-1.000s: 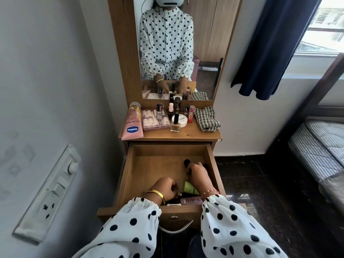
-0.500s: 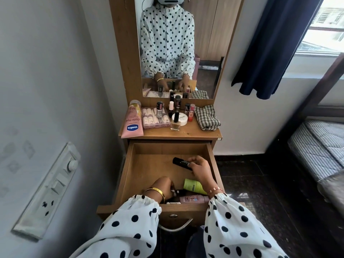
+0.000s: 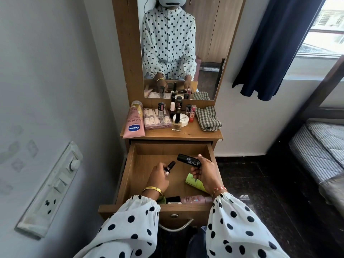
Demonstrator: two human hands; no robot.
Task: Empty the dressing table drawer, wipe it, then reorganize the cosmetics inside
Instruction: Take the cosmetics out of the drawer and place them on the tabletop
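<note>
Both hands are down inside the open drawer (image 3: pixel 128 175) of the dressing table. The left hand (image 3: pixel 158 176) has its fingers curled around a small dark-capped bottle (image 3: pixel 169 167), tilted with the cap pointing up and away; the right hand (image 3: pixel 205 173) grips a black makeup stick (image 3: pixel 189 160), held nearly level above the drawer floor, its white lettering facing up. Just beneath the right hand lies a light green tube (image 3: pixel 195 182) on its side, partly hidden by that wrist. Along the drawer's near wall sit a black box (image 3: pixel 173 199) and a pink bottle (image 3: pixel 195 199) lying flat, with a scrap of something green beside the left wrist (too covered by the sleeve to identify). The rest of the drawer floor shows bare wood. On the tabletop (image 3: pixel 188 134) above stand the things already out: a pink Vaseline tube (image 3: pixel 134 121) leaning at the left, a pink case of small items (image 3: pixel 156 119), several upright nail polish bottles (image 3: pixel 176 121), a round white jar (image 3: pixel 183 119), a small red tube (image 3: pixel 192 113), and a folded checked cloth (image 3: pixel 207 118) at the right. The mirror (image 3: pixel 182 47) behind reflects the seated person. A switchboard (image 3: pixel 50 189) is on the left wall; a dark blue curtain (image 3: pixel 275 43) and a striped mattress (image 3: pixel 316 149) are to the right.
</note>
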